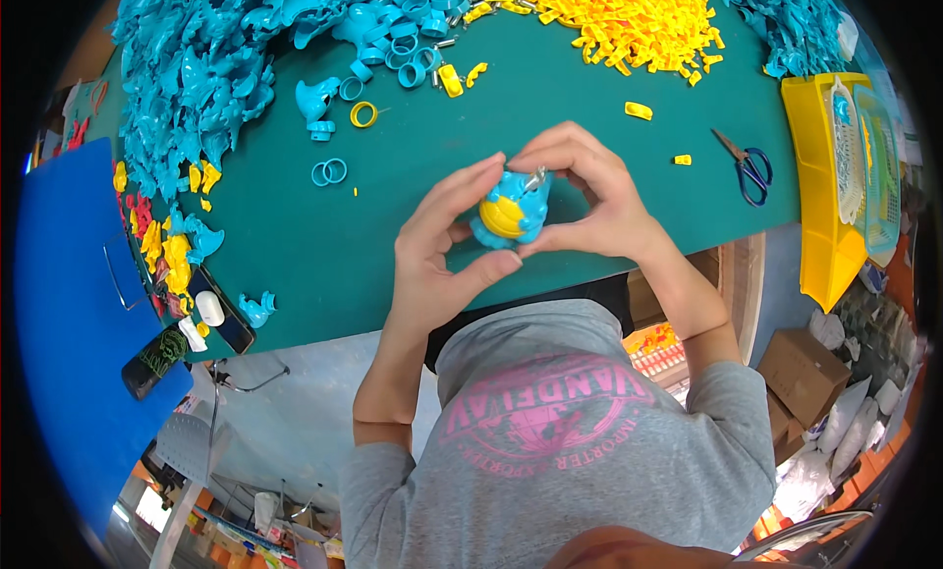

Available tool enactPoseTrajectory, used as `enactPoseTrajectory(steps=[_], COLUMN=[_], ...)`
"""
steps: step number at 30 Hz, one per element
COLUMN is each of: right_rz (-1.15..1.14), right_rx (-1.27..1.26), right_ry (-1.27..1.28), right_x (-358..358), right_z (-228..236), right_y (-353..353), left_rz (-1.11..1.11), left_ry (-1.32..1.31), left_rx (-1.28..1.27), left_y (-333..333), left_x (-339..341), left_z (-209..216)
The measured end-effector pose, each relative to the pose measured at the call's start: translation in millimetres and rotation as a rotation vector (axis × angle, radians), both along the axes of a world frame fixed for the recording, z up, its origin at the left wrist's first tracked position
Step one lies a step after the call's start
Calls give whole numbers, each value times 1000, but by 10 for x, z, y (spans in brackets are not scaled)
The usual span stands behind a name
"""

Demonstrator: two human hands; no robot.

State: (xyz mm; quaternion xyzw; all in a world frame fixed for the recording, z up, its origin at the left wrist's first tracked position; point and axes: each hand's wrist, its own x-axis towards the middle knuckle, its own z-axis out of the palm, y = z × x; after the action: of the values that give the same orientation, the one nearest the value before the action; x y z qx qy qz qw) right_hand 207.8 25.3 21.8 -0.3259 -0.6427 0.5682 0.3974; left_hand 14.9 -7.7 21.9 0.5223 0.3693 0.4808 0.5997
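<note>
Between my two hands, above the green table, is a small blue plastic toy figure (531, 202) with a round yellow belly. A shiny metal piece (536, 179) shows at its upper right end. My left hand (432, 240) curves round its left side, fingertips at the top and thumb near its lower edge. From the right, my right hand (601, 198) closes on the figure with the thumb below and the fingers above. Parts of the figure's sides are hidden by the fingers.
Blue plastic parts (196, 78) are heaped at the far left, and small yellow pieces (619, 19) at the back. Blue-handled scissors (753, 174) lie on the green table (413, 157) near a yellow bin (815, 196). Phones (152, 363) sit at the left edge.
</note>
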Motion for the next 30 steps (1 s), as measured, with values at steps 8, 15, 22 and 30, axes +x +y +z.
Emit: enactPoseTrajectory(steps=[8,15,22,30], right_rz=[-95,-96,-112,-293], right_rx=[204,265,173,-6], right_ry=[-208,-149,-376,-291], right_x=[-53,-60,-80,277], right_z=[38,-14,5,-168], right_y=[-16,-10,110,129], left_rz=[233,178,74,398], left_ry=[153,235,467,1209], left_rx=[96,214,240,558], left_y=[3,72,415,1014], left_x=[89,19,-166,-458], left_z=[-48,-8,-53,-260])
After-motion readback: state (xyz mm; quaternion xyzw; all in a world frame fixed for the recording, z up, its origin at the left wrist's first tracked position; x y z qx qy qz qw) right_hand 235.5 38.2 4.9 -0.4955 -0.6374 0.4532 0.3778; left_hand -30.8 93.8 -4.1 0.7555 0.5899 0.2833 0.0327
